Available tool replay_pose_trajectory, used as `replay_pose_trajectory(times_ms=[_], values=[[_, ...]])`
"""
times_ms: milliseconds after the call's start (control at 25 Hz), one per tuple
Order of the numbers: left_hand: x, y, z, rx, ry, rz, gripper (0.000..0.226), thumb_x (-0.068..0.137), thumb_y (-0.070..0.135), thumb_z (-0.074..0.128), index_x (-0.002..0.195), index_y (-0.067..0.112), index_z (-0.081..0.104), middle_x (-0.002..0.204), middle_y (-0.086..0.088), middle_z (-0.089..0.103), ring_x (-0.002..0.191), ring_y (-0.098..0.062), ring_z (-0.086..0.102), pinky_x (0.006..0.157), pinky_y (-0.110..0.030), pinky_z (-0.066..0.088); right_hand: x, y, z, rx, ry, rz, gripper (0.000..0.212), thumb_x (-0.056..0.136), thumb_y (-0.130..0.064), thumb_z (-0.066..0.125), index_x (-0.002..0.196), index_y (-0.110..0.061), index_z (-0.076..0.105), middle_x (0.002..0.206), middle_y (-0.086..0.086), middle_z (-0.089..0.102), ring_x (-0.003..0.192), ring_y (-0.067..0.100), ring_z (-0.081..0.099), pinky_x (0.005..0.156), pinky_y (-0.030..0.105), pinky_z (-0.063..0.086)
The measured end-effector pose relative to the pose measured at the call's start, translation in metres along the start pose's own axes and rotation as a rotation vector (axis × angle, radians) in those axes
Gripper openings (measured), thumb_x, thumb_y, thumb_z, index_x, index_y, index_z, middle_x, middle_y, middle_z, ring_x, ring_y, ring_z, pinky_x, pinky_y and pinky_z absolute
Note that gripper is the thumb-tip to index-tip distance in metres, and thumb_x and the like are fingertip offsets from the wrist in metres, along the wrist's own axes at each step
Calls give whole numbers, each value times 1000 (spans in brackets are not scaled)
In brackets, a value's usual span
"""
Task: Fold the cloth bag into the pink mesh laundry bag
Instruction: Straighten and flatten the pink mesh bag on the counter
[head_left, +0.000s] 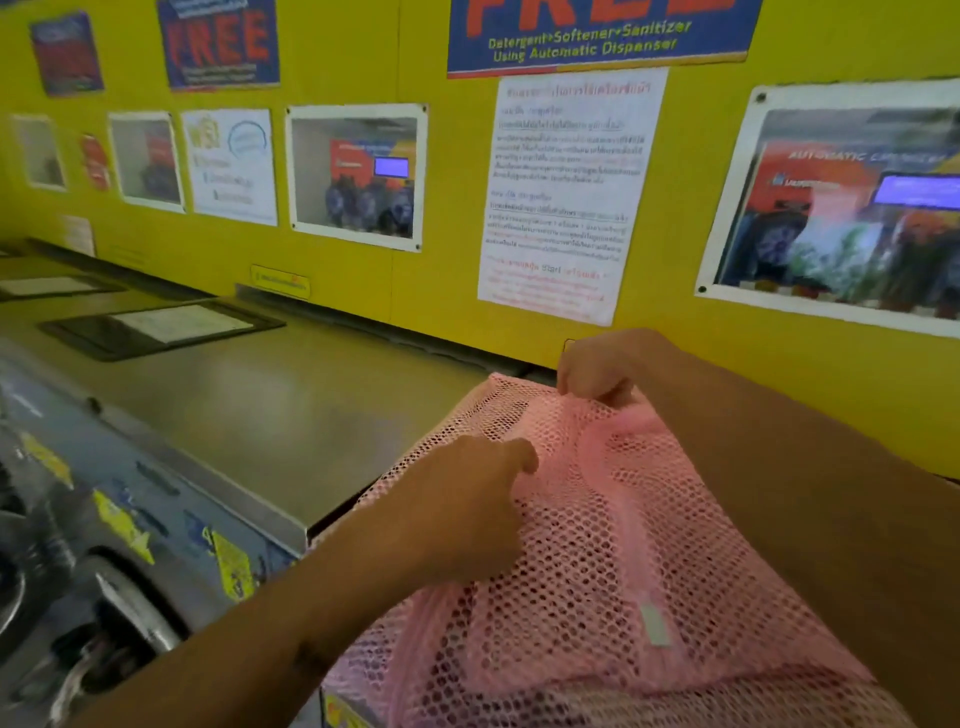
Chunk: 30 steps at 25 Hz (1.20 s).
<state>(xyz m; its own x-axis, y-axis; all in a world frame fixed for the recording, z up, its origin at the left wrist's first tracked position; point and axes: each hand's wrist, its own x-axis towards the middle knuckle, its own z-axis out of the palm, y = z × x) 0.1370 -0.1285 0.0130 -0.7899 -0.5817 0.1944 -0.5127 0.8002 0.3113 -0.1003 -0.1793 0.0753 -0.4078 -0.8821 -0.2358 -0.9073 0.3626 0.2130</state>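
The pink mesh laundry bag (613, 571) lies spread over the top of a washing machine at the lower right. My right hand (597, 371) pinches the bag's far edge close to the yellow wall. My left hand (467, 512) sits on the near left part of the mesh with its fingers curled into the fabric. A small white label (655, 623) shows on the mesh. A paler pink shape shows through the holes inside the bag. I cannot make out the cloth bag as a separate thing.
A grey metal machine top (270, 410) stretches to the left, with a black framed sheet (161, 327) on it. The machine fronts (104, 545) carry yellow stickers at the lower left. The yellow wall (405, 280) with posters stands right behind.
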Motion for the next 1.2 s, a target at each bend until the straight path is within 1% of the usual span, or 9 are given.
replay_pose_trajectory(times_ms=[120,200,440,560,760,880,1040,1120,1200], values=[[-4,-7,4,-86,116,86,41,87,11,54,121,33,56,117,5,63,101,-13,56,90,-34,49,5,6,13,-173,-48,-53,45,80,-21,49,119,-13,67,123,2,64,98,23,63,71,32,55],[-6,-9,1,-155,194,137,35,90,9,52,114,33,60,110,7,61,93,-9,53,87,-32,48,11,14,27,-186,42,-49,30,87,-19,49,107,-13,70,108,4,66,87,22,60,75,36,56],[-19,-2,-24,-554,200,13,31,99,11,44,90,33,65,66,7,55,49,-12,43,50,-28,40,12,50,5,159,595,138,24,84,-34,58,96,-13,55,88,5,57,76,26,57,58,32,44],[-26,-24,-50,-483,268,-89,28,96,11,49,86,30,66,70,2,58,49,-14,40,51,-27,35,9,45,-12,317,892,155,26,81,-27,59,98,-14,44,88,8,54,78,31,55,60,34,43],[-54,-76,-67,-84,29,-351,26,89,15,54,81,35,69,89,-6,71,67,-14,63,63,-26,49,26,-6,1,162,384,-12,32,84,-37,55,103,-12,53,110,11,60,89,27,56,67,32,45],[-57,-79,-54,18,-46,-391,17,91,27,55,103,35,64,113,2,61,95,-16,62,80,-28,48,34,-24,14,123,301,-51,33,91,-33,47,111,-9,59,115,11,60,92,25,56,75,34,48],[-37,-57,-32,36,169,-126,22,92,36,53,113,35,58,115,6,54,103,-12,53,93,-34,45,39,-25,29,217,244,16,51,94,-34,39,137,-9,47,143,15,49,122,33,51,97,42,46],[-20,-40,-20,-18,182,-4,27,93,39,51,118,33,57,119,6,55,107,-12,53,97,-36,45,38,-16,31,367,312,24,43,94,-27,38,132,-9,49,136,17,53,113,31,55,89,41,47],[-3,-29,-11,-41,0,-5,36,94,44,48,125,30,56,128,5,55,113,-14,53,100,-36,43,33,-4,31,498,391,14,30,94,-18,40,116,-6,57,121,16,61,95,27,58,80,38,50]])
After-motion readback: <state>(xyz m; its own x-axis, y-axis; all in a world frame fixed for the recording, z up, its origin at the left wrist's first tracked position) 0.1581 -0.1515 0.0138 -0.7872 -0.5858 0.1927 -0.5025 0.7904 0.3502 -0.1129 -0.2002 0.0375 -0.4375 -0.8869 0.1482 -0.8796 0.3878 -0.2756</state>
